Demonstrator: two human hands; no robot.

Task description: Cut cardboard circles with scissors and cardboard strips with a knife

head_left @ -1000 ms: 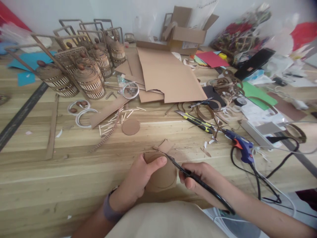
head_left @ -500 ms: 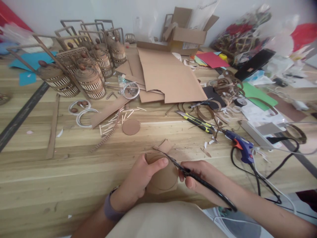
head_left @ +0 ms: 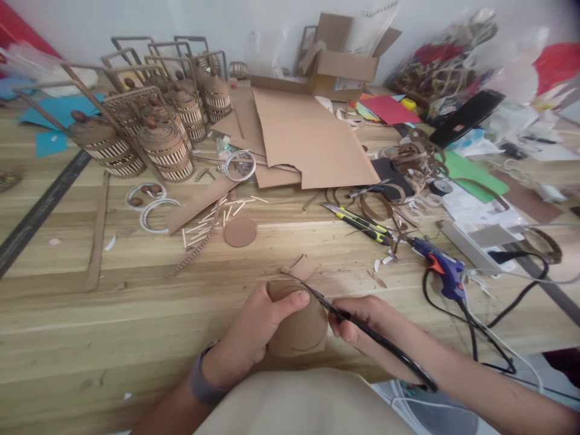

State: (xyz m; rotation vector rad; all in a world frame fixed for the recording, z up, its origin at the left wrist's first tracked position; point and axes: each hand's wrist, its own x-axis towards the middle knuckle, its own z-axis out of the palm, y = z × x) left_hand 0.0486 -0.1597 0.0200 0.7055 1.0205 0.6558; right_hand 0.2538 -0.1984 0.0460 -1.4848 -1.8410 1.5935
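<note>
My left hand (head_left: 256, 329) grips a brown cardboard piece (head_left: 301, 329) with a circle drawn on it, thumb pressed on top. My right hand (head_left: 367, 329) is closed on black scissors (head_left: 357, 329), whose blades bite into the cardboard's upper edge. A cut-off cardboard scrap (head_left: 301, 266) lies just beyond the piece on the wooden table (head_left: 136, 314). A finished cardboard disc (head_left: 240, 232) rests farther back.
Behind are several cardboard lanterns (head_left: 165, 151), flat cardboard sheets (head_left: 308, 139), an open box (head_left: 338, 69), white rings (head_left: 154, 214) and small sticks (head_left: 203, 223). To the right lie a yellow-black utility knife (head_left: 360, 222), a blue glue gun (head_left: 441, 269) with black cable, coloured paper and scraps.
The cardboard piece has turned slightly in my left hand and the scissors have crept a little along the drawn circle. The rest is unchanged.
</note>
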